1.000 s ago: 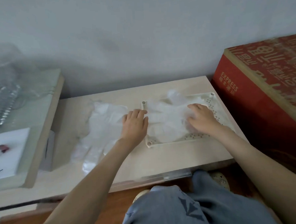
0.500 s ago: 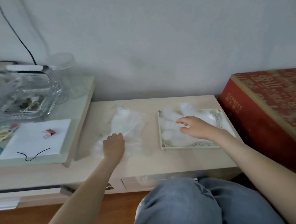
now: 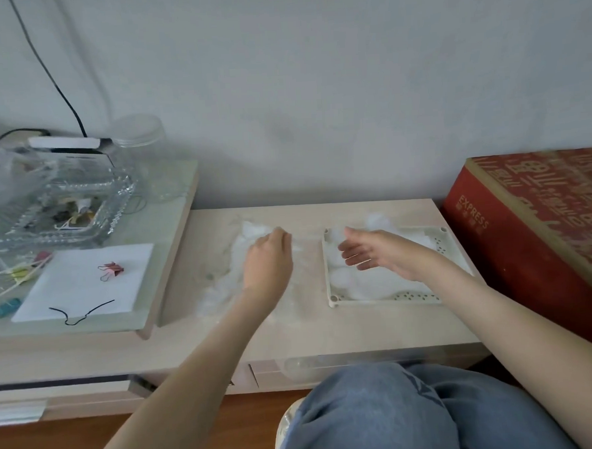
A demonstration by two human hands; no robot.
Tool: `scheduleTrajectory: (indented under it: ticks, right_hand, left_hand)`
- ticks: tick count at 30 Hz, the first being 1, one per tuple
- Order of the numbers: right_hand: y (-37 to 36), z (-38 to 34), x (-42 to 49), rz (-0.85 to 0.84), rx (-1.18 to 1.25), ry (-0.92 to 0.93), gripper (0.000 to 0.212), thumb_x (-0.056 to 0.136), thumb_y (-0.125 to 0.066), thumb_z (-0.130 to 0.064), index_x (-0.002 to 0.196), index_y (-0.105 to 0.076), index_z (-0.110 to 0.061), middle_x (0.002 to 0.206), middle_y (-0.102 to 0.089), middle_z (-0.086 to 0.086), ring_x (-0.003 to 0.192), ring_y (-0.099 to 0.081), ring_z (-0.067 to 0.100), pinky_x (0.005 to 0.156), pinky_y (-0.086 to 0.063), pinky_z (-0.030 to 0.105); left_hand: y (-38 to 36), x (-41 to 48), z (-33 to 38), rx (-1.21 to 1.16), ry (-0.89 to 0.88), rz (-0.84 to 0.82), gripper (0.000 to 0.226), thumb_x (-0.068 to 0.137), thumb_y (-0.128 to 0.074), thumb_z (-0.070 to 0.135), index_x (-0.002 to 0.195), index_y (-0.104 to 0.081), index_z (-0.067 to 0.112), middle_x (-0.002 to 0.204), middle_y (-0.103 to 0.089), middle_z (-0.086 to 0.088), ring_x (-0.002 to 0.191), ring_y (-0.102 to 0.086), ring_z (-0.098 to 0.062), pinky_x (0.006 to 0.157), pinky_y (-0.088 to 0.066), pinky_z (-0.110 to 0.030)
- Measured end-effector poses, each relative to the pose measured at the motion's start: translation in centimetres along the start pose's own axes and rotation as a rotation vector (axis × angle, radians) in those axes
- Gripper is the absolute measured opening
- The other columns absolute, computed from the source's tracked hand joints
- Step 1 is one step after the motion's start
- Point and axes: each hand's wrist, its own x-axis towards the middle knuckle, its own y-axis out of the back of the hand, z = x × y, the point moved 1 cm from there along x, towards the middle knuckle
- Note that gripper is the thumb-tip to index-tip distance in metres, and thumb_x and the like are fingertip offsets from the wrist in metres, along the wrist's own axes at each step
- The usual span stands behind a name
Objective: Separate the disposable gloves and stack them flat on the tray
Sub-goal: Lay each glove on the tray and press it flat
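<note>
Head view: left grip (image 3: 267, 260) curls onto the loose gloves (image 3: 220, 286) at mid surface (image 3: 314, 329), apparently pinching one. Right grip (image 3: 378, 252) hovers slack and empty over the tray (image 3: 387, 300) near the right edge, flattened gloves (image 3: 370, 285) inside. Next, I'd guess: peel one free, lay it flat.

Your left hand (image 3: 267, 260), right hand (image 3: 382, 254) and forearms (image 3: 199, 366) are bare; you wear faded blue jeans (image 3: 400, 414) and a pale shoe (image 3: 287, 427).

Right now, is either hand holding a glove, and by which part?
The left hand pinches a glove from the loose pile at its far edge; the right hand, open over the tray, holds nothing.
</note>
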Motion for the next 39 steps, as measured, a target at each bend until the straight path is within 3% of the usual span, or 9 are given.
scheduleTrajectory:
  ticks: [7,10,14,17,21,26,32,36,39]
  right_hand:
    - [0.3,-1.1,0.0,-0.027,0.573,-0.001,0.030,0.090,-0.061,-0.040,0.100,-0.070,-0.014,0.093,-0.073,0.005,0.080,-0.068,0.018,0.084,-0.053,0.029]
    - [1.0,-0.4,0.1,0.026,0.584,0.032,0.015,0.091,-0.061,-0.021,0.099,-0.066,-0.009,0.093,-0.072,0.007,0.082,-0.068,0.020,0.081,-0.053,0.030]
    - [2.1,1.0,0.4,0.047,0.501,0.057,0.031,0.088,-0.063,-0.007,0.119,-0.062,-0.010,0.111,-0.071,0.008,0.101,-0.068,0.020,0.088,-0.050,0.030]
    - [2.3,1.3,0.3,0.098,0.462,0.083,0.019,0.094,-0.054,-0.004,0.101,-0.069,-0.011,0.094,-0.074,0.004,0.088,-0.070,0.017,0.071,-0.054,0.023]
    - [3.2,1.4,0.1,0.106,0.529,0.104,0.018,0.097,-0.050,-0.009,0.098,-0.068,-0.013,0.086,-0.074,0.001,0.079,-0.069,0.015,0.064,-0.055,0.022]
    - [4.0,2.2,-0.2,0.014,0.483,0.053,0.019,0.094,-0.056,-0.021,0.086,-0.071,-0.027,0.084,-0.071,-0.009,0.078,-0.068,0.007,0.073,-0.049,0.022]
    - [4.3,3.0,0.1,-0.038,0.489,0.028,0.026,0.094,-0.056,-0.022,0.075,-0.074,-0.022,0.084,-0.070,0.001,0.078,-0.068,0.014,0.078,-0.049,0.029]
    - [5.1,3.3,0.5,-0.043,0.451,-0.004,0.041,0.085,-0.056,-0.053,0.105,-0.070,-0.020,0.105,-0.069,0.004,0.095,-0.066,0.020,0.084,-0.048,0.036]
    - [6.1,3.2,0.9,0.045,0.325,-0.002,0.053,0.075,-0.051,-0.066,0.107,-0.065,-0.027,0.107,-0.066,0.003,0.093,-0.063,0.018,0.079,-0.047,0.031]
  left_hand:
    - [-1.4,-0.7,5.8,-0.220,-0.477,-0.037,0.037,0.097,-0.039,0.030,0.089,-0.063,0.004,0.080,-0.067,-0.009,0.075,-0.061,-0.030,0.067,-0.042,-0.032]
    - [-2.1,-1.1,6.0,-0.216,-0.627,-0.075,0.031,0.095,-0.043,0.024,0.091,-0.067,0.005,0.081,-0.068,-0.005,0.073,-0.061,-0.026,0.071,-0.041,-0.025]
    - [-3.2,-0.9,5.5,-0.226,-0.661,-0.188,0.031,0.095,-0.045,0.027,0.091,-0.068,0.007,0.086,-0.069,-0.002,0.079,-0.060,-0.024,0.082,-0.050,-0.036]
    - [-3.0,-0.8,5.6,-0.328,-0.587,-0.264,0.030,0.095,-0.049,0.031,0.092,-0.069,0.009,0.092,-0.068,0.001,0.088,-0.059,-0.016,0.089,-0.046,-0.032]
    - [-2.2,-0.1,5.5,-0.609,-0.104,-0.191,0.016,0.093,-0.058,0.018,0.109,-0.064,0.017,0.116,-0.062,0.011,0.110,-0.051,0.001,0.100,-0.037,-0.021]
    - [-2.2,2.7,4.2,-0.817,0.278,-0.457,0.056,0.088,-0.066,0.035,0.138,-0.042,0.028,0.138,-0.040,0.015,0.125,-0.034,0.000,0.100,-0.025,-0.021]
    - [-2.8,4.3,4.0,-0.962,0.238,-0.799,0.009,0.081,-0.065,0.028,0.085,-0.064,0.019,0.094,-0.066,0.008,0.096,-0.058,-0.009,0.097,-0.038,-0.028]
    - [-3.1,4.5,4.0,-0.964,0.220,-0.801,0.010,0.086,-0.062,0.019,0.079,-0.056,0.015,0.084,-0.065,-0.002,0.074,-0.059,-0.012,0.078,-0.046,-0.027]
    - [-3.3,4.8,3.8,-0.888,0.197,-0.800,0.014,0.090,-0.060,0.015,0.078,-0.054,0.013,0.093,-0.067,-0.015,0.083,-0.060,-0.019,0.072,-0.043,-0.024]
